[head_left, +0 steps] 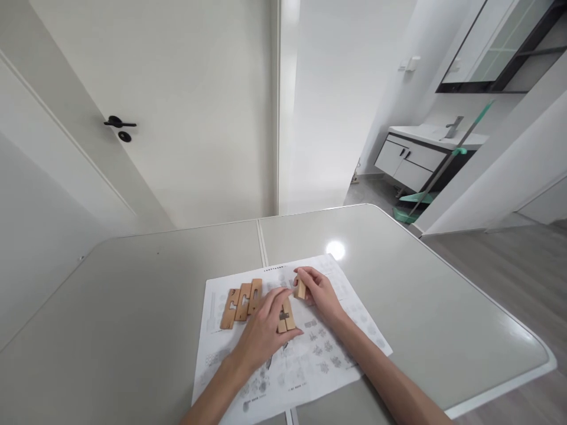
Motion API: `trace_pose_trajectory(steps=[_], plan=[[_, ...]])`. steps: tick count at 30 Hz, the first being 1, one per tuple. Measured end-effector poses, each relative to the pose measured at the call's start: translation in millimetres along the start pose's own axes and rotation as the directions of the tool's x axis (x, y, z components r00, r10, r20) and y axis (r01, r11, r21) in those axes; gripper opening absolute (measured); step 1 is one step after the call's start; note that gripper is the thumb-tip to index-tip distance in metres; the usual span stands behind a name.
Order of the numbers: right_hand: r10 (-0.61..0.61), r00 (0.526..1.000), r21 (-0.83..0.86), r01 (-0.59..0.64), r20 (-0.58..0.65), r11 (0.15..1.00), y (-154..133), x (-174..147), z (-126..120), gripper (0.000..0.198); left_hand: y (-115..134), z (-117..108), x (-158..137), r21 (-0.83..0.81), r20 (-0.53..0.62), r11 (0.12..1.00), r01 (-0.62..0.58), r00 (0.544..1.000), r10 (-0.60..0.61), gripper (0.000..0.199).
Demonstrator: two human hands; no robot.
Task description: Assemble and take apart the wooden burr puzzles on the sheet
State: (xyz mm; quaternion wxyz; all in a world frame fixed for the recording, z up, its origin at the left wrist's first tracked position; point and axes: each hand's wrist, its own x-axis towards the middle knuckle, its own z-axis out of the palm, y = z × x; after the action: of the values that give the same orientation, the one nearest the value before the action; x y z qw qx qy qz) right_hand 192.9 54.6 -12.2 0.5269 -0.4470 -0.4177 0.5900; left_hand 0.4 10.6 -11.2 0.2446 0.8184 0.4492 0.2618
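On a printed paper sheet (310, 378), my left hand (261, 324) curves around two wooden puzzle pieces (286, 316) lying side by side. Its fingers are at their far end and its thumb at the near end; a dark notch shows between the pieces. A short wooden block (300, 288) is pinched in my right hand (321, 295), just off the far right end of that pair. Left of my left hand lie three notched wooden pieces (243, 301) in a slanted row, with a dark mark on the leftmost. My left hand partly covers the nearest of these.
The sheet rests on a glossy grey table (133, 319) with a pale rim and a seam down its middle. Beyond stands a closed door (199, 106) with a black handle. Back right are a sink cabinet (411, 156) and a green-handled broom (460, 150) with a dustpan (405, 215).
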Motion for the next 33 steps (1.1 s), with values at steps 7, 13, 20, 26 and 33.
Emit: trace_pose_trajectory(steps=[7, 13, 20, 26, 33], plan=[[0.022, 0.998, 0.154, -0.011, -0.066, 0.988, 1.3, 5.8, -8.6, 0.042, 0.3, 15.9, 16.3, 0.023, 0.002, 1.0, 0.022, 1.0, -0.022, 0.095], [0.016, 0.999, 0.239, -0.005, -0.047, 0.971, 2.6, 5.6, -11.2, 0.036, 11.3, 0.4, 4.4, -0.155, -0.072, 0.987, 0.053, 0.995, -0.064, 0.065], [0.063, 0.997, 0.428, -0.038, -0.045, 0.903, 7.7, 9.2, -17.2, 0.033, 15.5, -16.5, 4.6, -0.854, -0.073, 0.507, 0.115, 0.939, -0.335, 0.066], [0.081, 0.996, 0.464, -0.085, 0.029, 0.882, 8.0, 8.1, -12.0, 0.031, 12.4, -18.2, 4.9, -0.936, 0.222, 0.185, 0.3, 0.91, -0.349, 0.073], [0.058, 0.992, 0.35, -0.094, 0.112, 0.932, 5.0, 1.8, -3.5, 0.038, 12.6, -23.3, 5.6, -0.927, 0.359, -0.01, 0.375, 0.88, -0.311, 0.034]])
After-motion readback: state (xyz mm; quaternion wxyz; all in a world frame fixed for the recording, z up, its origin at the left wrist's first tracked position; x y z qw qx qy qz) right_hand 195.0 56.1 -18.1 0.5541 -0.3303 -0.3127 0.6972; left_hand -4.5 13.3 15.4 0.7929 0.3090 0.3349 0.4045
